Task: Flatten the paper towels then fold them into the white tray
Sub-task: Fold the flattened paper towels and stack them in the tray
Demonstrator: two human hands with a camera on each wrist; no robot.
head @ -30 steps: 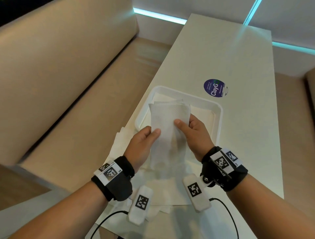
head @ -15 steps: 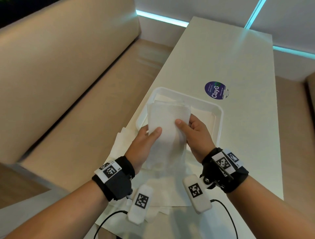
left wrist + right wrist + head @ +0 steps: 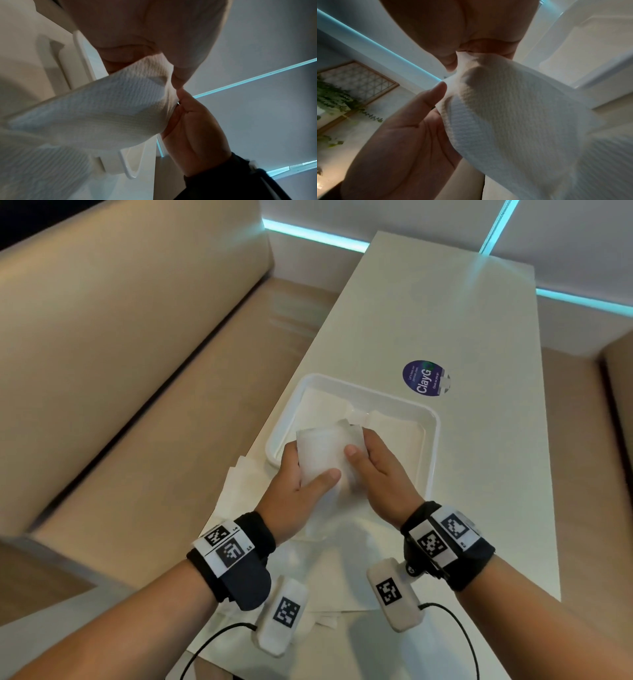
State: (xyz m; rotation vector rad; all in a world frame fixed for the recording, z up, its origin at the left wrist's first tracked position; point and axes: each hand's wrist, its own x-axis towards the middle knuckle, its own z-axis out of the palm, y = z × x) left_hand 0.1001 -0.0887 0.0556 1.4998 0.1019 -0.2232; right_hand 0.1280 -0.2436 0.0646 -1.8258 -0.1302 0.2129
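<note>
Nearest the camera, at 6 o'clock in the head view, loose paper towels (image 3: 329,563) lie flat on the white surface (image 3: 479,474), partly overhanging its left edge. Above them, the left hand (image 3: 294,491) and the right hand (image 3: 380,477) hold a folded paper towel (image 3: 325,453) between them, just over the near rim of the white tray (image 3: 433,446). The left thumb lies across the towel's front face, with the remaining fingers behind it. The wrist views confirm a pinch on each side: the left-hand fingers (image 3: 180,65) clamp the towel's upper edge, and the right-hand fingers (image 3: 447,58) clamp the opposite edge. The held towel (image 3: 106,108) bows downward between the two grips. Inside the tray, at 12 o'clock from the hands, folded towels (image 3: 394,426) lie flat on its floor. Farther out, at 1 o'clock, a round purple sticker (image 3: 425,378) sits on the surface beyond the tray.
</note>
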